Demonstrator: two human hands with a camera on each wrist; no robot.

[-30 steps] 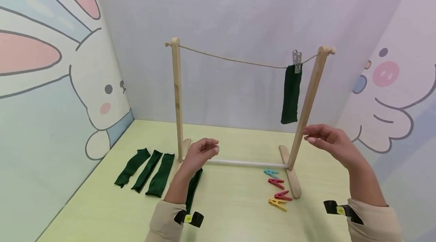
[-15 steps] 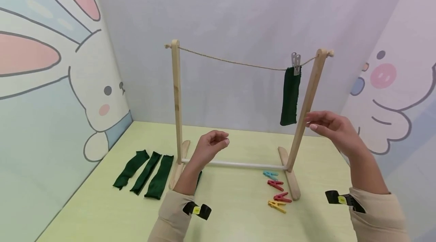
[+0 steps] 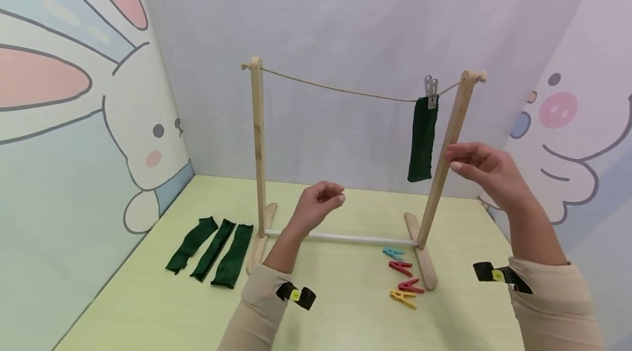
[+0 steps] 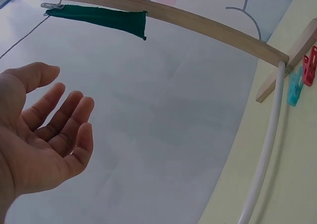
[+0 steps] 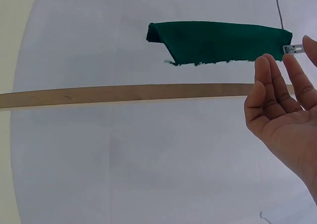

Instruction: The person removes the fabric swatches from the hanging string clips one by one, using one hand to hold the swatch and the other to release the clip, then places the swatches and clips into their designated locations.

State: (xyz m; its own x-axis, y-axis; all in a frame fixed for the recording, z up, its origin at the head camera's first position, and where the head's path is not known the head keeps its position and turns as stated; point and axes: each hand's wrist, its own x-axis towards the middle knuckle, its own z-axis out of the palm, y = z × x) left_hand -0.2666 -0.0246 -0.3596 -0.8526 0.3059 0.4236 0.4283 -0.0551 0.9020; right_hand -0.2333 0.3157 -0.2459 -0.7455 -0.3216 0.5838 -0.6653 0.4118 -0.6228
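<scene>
A green cloth strip (image 3: 422, 140) hangs near the right end of a rope line (image 3: 340, 89), held by a grey clothespin (image 3: 432, 94). My right hand (image 3: 486, 173) is raised beside the right wooden post (image 3: 446, 159), with nothing between its loosely bent fingers. The right wrist view has the fingertips overlapping the clipped end of the hanging strip (image 5: 218, 41). My left hand (image 3: 316, 208) hovers under the middle of the line, above the white crossbar (image 3: 360, 239). In the left wrist view its palm (image 4: 34, 154) shows bare, the fingers relaxed.
Several plastic clothespins, among them a blue one (image 3: 393, 253) and a yellow one (image 3: 403, 298), lie by the right foot (image 3: 427, 269) of the stand. Left of the left post (image 3: 258, 148), green strips (image 3: 233, 256) lie side by side on the table.
Both hands have risen, the left one also shifting to the right. A green strip seen beside the left forearm earlier is now hidden behind it. The hanging strip stays in place.
</scene>
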